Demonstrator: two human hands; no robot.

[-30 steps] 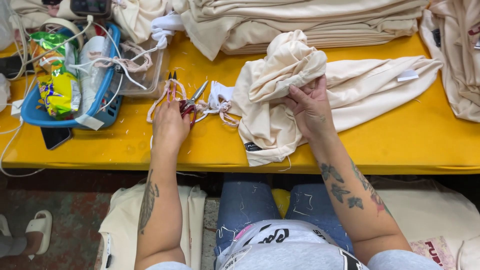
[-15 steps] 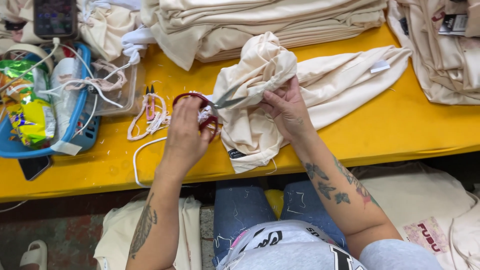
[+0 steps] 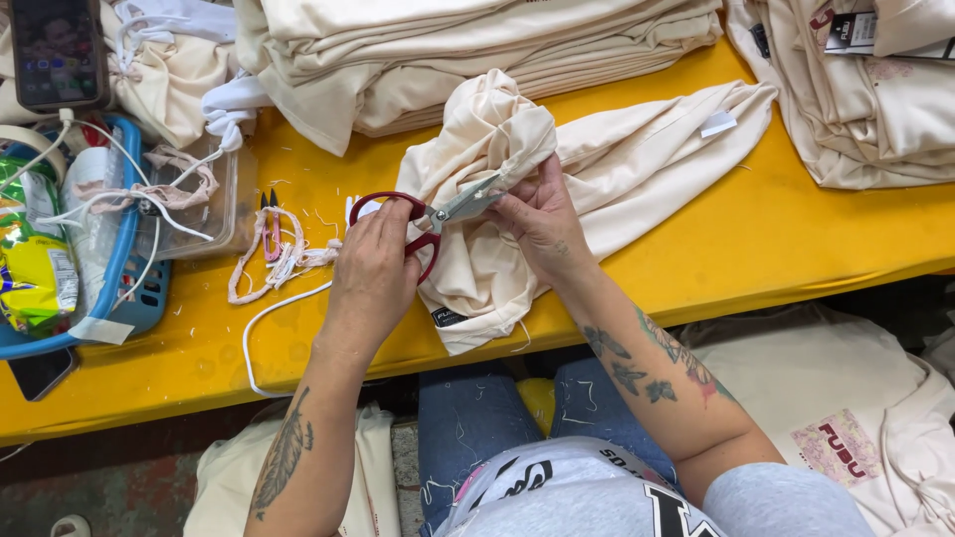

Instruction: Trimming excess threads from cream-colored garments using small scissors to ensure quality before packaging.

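1. The bright yellow flat-topped desk (image 3: 696, 249) runs across the whole view, its near edge above the person's lap in blue jeans.
2. A tall stack of folded cream cotton garments (image 3: 477, 50) lies along the far side of the desk; a second pile of cream garments (image 3: 865, 99) sits at the far right.
3. A rumpled cream fabric garment (image 3: 597, 169) lies in the middle of the desk, one part bunched up into a knob, the rest trailing right and over the near edge.
4. A blue plastic basket (image 3: 129, 268) stands at the left, holding a green and yellow snack packet (image 3: 30, 268) and loose white cord.
5. The left forearm, tattooed with a feather, reaches up from the near left. The left hand (image 3: 373, 273) lies knuckles up, its fingers curled through the handles of the red-handled steel scissors (image 3: 428, 219).
6. The right forearm, tattooed with flowers, comes in from the near right. The right hand (image 3: 542, 224) is turned palm-in, its fingers pressed together and pinching a fold of the garment just below the knob.
7. The scissors point right, blade tips touching the fabric beside the right fingers.
8. A tangle of pink and white cord scraps (image 3: 274, 259) lies left of the left hand, with a small pink thread snipper (image 3: 270, 214) on it.
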